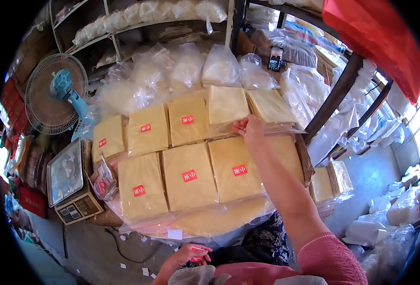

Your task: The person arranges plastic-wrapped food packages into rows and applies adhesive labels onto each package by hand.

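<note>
My right hand [249, 127] reaches across the packs with its fingers curled together at the lower edge of a pale pack [228, 105] in clear plastic. Whether something is between those fingertips is hidden. Another pack [272, 106] without a visible label lies just right of it. Low in view, near my lap, my left hand [188, 255] is closed on red stickers [198, 253]. Two rows of yellowish flat packs lie in front of me. Several carry a red sticker with white characters, such as the pack [189, 178] in the front row.
A fan [60, 90] stands at the left, near a scale [65, 166] with a metal top. Filled clear bags [186, 64] line the back. A phone [275, 58] is propped behind them. At the right, a dark post [336, 97] rises beside the packs. Paper scraps [146, 271] litter the floor.
</note>
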Available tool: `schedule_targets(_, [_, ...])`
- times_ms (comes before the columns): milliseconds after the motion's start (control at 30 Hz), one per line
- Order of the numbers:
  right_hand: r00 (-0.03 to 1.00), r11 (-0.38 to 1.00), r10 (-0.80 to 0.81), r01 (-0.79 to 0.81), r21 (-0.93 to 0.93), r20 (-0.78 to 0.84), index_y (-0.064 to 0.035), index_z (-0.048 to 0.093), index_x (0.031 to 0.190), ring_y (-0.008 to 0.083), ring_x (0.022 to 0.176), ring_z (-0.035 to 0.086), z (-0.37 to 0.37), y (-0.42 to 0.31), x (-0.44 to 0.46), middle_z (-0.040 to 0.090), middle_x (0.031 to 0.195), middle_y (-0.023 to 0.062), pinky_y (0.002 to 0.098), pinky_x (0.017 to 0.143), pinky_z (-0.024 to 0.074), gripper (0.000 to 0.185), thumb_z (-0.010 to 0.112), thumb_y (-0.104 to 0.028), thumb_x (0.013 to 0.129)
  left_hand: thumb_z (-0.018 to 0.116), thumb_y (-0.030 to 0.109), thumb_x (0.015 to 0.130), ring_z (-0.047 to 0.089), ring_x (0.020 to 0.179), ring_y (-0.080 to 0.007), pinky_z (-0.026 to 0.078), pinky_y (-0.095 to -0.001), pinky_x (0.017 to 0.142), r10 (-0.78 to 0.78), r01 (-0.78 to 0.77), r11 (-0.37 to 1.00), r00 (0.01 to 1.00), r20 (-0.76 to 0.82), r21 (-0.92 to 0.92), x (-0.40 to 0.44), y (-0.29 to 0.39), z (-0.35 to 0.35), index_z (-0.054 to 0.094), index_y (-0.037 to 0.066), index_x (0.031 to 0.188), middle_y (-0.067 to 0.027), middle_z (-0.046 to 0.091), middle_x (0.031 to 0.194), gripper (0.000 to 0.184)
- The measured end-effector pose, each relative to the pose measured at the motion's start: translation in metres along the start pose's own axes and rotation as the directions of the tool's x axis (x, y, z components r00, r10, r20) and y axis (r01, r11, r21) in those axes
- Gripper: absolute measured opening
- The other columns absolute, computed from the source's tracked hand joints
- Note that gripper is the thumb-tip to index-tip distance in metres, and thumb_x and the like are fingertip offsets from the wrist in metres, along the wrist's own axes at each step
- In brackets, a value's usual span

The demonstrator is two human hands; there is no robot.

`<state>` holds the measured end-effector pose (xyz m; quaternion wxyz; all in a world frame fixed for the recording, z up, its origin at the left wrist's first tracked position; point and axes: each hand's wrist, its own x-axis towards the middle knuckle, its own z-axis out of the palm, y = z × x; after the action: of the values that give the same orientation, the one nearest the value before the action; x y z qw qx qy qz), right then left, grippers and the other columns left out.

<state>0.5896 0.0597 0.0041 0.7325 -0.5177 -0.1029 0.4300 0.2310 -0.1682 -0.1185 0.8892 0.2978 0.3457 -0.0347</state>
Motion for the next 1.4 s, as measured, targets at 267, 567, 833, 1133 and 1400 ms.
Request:
schedule_targets(267, [0.989, 0.991, -0.112, 0.104, -0.085, -0.092, -0.0049, 0.044, 0.068, 0.0226, 0.058, 0.059, -0.011, 0.002, 0.004, 0.051, 0.063, 0.0083, 0.0405, 0.060, 0.0542, 0.020, 0.040, -0.014, 0.086, 0.056, 0.019, 0.086, 0.061, 0.073, -0.0173, 0.049, -0.0261, 0.064, 0.013, -0.013, 1.000, 1.000, -0.009, 0.014, -0.001, -0.001, -0.001, 0.049, -0.006, 0.116, -0.0130, 0.062, 0.087, 0.039])
schedule_targets(567, [0.905, 0.943, 0.082, 0.065, -0.326, 0.418, -0.0005, 0.056, 0.085, 0.0199, 0.069, 0.061, -0.080, -0.040, -0.065, 0.060, 0.077, 0.0089, 0.0315, 0.070, 0.0513, 0.025, 0.050, -0.024, 0.089, 0.057, 0.019, 0.085, 0.062, 0.071, -0.0181, 0.050, -0.0276, 0.063, -0.041, 0.044, 0.998, 0.998, -0.049, 0.051, 0.002, 0.002, 0.004, 0.050, -0.007, 0.114, -0.0135, 0.063, 0.087, 0.039])
schedule_targets(833, [0.898, 0.944, 0.299, -0.230, -0.234, 0.323, -0.0028, 0.057, 0.083, 0.0186, 0.062, 0.063, -0.346, -0.041, -0.154, 0.062, 0.073, 0.0076, 0.0309, 0.058, 0.0524, 0.021, 0.050, -0.022, 0.090, 0.056, 0.013, 0.084, 0.063, 0.066, -0.0215, 0.052, -0.0306, 0.060, -0.048, 0.067, 0.994, 0.975, -0.216, 0.081, 0.006, 0.007, 0.021, 0.052, -0.006, 0.110, -0.0147, 0.063, 0.082, 0.032])
schedule_targets(1133, [0.740, 0.776, 0.423, -0.593, -0.212, -0.522, -0.0049, 0.055, 0.083, 0.0177, 0.059, 0.058, -0.505, 0.060, -0.103, 0.057, 0.071, 0.0042, 0.0287, 0.056, 0.0497, 0.045, 0.058, -0.050, 0.080, 0.056, 0.015, 0.085, 0.063, 0.066, -0.0231, 0.051, -0.0299, 0.059, -0.124, 0.160, 0.981, 0.953, -0.276, 0.111, 0.018, 0.016, 0.028, 0.050, -0.007, 0.111, -0.0168, 0.063, 0.084, 0.035])
schedule_targets(1400, [0.846, 0.854, 0.107, -0.347, -0.387, -0.523, -0.0053, 0.052, 0.049, 0.0180, 0.039, 0.051, -0.521, 0.144, -0.040, 0.051, 0.044, 0.0073, 0.0298, 0.036, 0.0390, 0.052, 0.056, -0.045, 0.083, 0.055, 0.015, 0.086, 0.063, 0.068, -0.0232, 0.051, -0.0309, 0.059, -0.138, 0.182, 0.979, 0.926, -0.351, 0.096, 0.019, 0.020, 0.038, 0.049, -0.008, 0.113, -0.0172, 0.063, 0.085, 0.036])
